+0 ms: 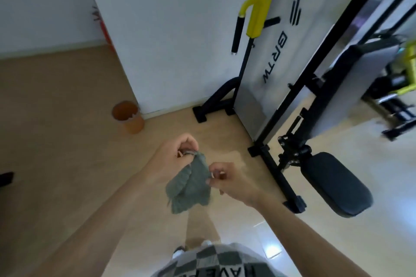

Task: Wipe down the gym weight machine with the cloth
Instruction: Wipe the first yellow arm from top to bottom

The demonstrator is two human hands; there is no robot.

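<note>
In the head view, the person is standing on a tan floor [56, 141] and holding a grey-green cloth [190, 183] out in front of the body, in mid-air, well apart from the weight machine [265, 56]. The left hand [173, 155] is pinching the cloth's top corner with curled fingers. The right hand [227, 181] is pinching its right edge, fingers curled too. The rest of the cloth is hanging down between both hands. The machine is standing against the white wall [168, 18], showing a yellow bar [258, 7], a grey panel and a black seat pad [335, 183] at the right. An orange bin [128, 117] is sitting by the wall's corner.
</note>
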